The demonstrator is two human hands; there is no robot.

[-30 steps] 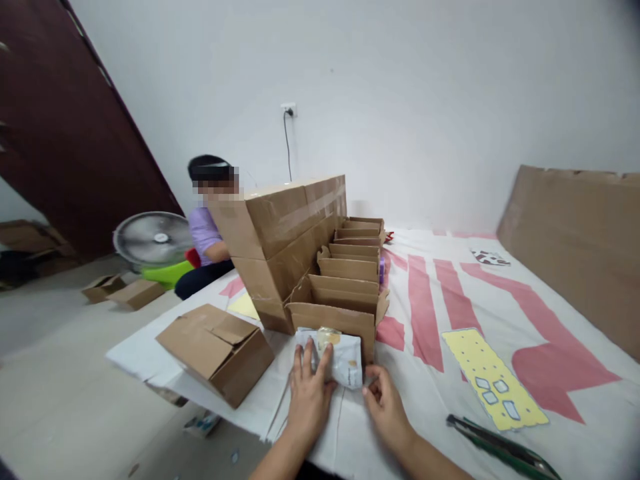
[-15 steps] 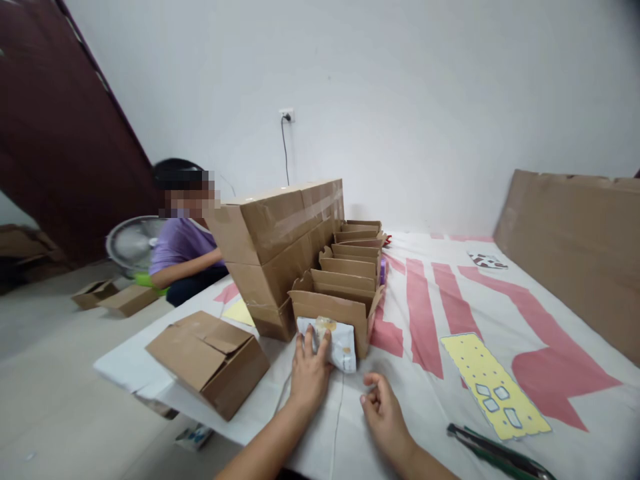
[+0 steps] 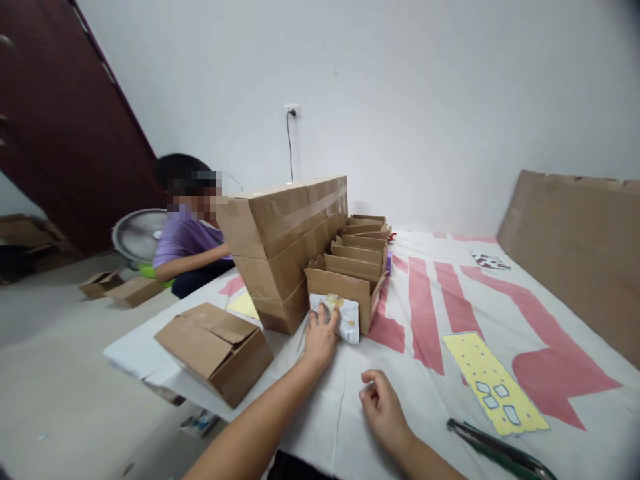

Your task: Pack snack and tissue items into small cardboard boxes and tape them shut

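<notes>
My left hand [image 3: 321, 341] reaches forward with its fingers spread over a white printed pouch [image 3: 349, 321]. The pouch leans upright against the front of an open cardboard box [image 3: 345, 288], the nearest in a row of open boxes. Part of the pouch is hidden behind the fingers. Lower down, over the white and red sheet, my right hand [image 3: 384, 407] is loosely curled with a gap between thumb and forefinger, and nothing shows in it. Right of it lies a dark green utility knife [image 3: 497, 450].
Taped cardboard boxes [image 3: 280, 250] stand stacked left of the row. A brown carton [image 3: 213, 347] sits at the left edge. On the sheet lies a yellow cutout [image 3: 493, 380]; a cardboard panel [image 3: 575, 247] stands right. A person in purple [image 3: 183, 247] crouches beyond the stack.
My left hand has moved forward, away from me, with the pouch. The nearest open box has shifted forward too. My right hand has stayed almost still.
</notes>
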